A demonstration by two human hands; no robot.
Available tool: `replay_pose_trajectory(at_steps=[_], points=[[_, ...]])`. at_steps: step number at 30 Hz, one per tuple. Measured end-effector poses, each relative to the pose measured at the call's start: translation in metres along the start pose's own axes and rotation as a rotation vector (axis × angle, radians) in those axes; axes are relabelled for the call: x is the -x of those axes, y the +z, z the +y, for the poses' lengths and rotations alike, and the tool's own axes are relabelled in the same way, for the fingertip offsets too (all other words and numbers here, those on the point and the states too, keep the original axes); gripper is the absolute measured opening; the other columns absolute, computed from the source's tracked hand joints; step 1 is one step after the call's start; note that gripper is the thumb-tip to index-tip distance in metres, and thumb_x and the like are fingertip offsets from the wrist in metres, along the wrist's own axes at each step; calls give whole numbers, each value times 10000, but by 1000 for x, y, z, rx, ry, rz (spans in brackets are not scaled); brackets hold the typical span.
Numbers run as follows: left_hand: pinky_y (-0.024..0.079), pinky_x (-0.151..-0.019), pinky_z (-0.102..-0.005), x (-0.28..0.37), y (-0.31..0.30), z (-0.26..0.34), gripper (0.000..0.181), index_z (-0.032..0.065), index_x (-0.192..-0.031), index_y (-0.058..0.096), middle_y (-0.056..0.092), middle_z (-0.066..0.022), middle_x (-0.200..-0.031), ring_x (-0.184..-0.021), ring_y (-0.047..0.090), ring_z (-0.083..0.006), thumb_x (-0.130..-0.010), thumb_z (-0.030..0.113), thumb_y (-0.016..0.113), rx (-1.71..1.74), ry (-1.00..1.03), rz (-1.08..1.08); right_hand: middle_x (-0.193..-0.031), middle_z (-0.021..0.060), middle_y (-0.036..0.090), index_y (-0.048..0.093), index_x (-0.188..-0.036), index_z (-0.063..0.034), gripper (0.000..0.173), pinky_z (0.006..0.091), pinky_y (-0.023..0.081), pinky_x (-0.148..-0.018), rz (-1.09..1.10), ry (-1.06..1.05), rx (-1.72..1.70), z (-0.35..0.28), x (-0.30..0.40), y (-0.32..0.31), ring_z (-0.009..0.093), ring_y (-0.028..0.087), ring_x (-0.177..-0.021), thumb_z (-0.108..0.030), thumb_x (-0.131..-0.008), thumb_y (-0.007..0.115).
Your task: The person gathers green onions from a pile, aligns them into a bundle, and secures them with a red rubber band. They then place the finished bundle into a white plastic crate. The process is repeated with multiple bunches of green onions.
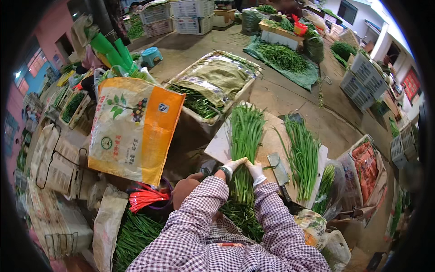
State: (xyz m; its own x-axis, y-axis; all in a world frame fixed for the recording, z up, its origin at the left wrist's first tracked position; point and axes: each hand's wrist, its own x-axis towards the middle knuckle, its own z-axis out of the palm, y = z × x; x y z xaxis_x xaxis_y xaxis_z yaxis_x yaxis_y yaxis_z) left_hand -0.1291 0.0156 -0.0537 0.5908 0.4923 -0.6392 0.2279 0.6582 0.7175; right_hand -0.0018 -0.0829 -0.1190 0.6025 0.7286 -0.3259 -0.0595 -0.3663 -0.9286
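Both of my hands wear white gloves and clasp one bunch of long green leaves, likely garlic chives point(247, 136), from either side. My left hand point(234, 166) wraps its left side, and my right hand point(255, 171) presses the right; the fingertips meet on top. The bunch lies on a board point(270, 132), its cut ends towards me. Right of my right hand a cleaver point(279, 170) rests on the board, its dark handle pointing towards me. A second bunch of chives point(301, 158) lies farther right, near the board's edge. Loose greens point(241, 217) sit below my forearms.
A crate of greens point(217, 78) under a woven cloth stands ahead. Left are a printed woven sack point(132, 129) and red ties point(149, 197) in a purple container. Bagged greens point(324, 188) and a box with red wrapping point(363, 170) stand right. Farther off are stacked crates point(193, 17).
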Motion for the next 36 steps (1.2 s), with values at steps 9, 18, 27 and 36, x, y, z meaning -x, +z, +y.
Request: replay_pose_trajectory(at_steps=[9, 18, 27, 36], points=[[485, -835, -295, 18, -6, -1, 641, 23, -1216, 563, 648, -75, -1092, -952, 605, -178, -717, 340, 811, 10, -10, -6, -1427, 141, 397, 371, -1402, -31, 691, 391, 213, -1099, -159, 140, -328, -91, 50, -17, 264, 342, -1321, -402, -869, 609], [461, -909, -324, -17, -7, -37, 734, 44, -1252, 523, 627, -100, -1144, -1039, 582, -194, -635, 253, 860, -272, 272, 82, -1086, 161, 630, 525, -1230, -18, 548, 442, 505, -834, -357, 416, -562, -52, 19, -6, 309, 612, -946, -366, -837, 683], [379, -1032, -343, 33, 21, -34, 1099, 81, -1447, 192, 480, -96, -1341, -1223, 467, -229, -599, 199, 879, -222, 565, 60, -1203, 113, 575, 451, -1326, -45, 575, 365, 436, -959, -315, -51, -465, -94, 75, -17, 249, 552, -1095, -191, -822, 688], [353, -1062, -352, 149, 70, 113, 1164, 88, -1460, 154, 394, -89, -1377, -1250, 411, -205, -574, 197, 901, 115, 950, -439, -1043, 96, 615, 487, -1217, 32, 588, 287, 513, -762, -155, -551, -449, -235, 124, -47, 195, 599, -897, 55, -687, 741]])
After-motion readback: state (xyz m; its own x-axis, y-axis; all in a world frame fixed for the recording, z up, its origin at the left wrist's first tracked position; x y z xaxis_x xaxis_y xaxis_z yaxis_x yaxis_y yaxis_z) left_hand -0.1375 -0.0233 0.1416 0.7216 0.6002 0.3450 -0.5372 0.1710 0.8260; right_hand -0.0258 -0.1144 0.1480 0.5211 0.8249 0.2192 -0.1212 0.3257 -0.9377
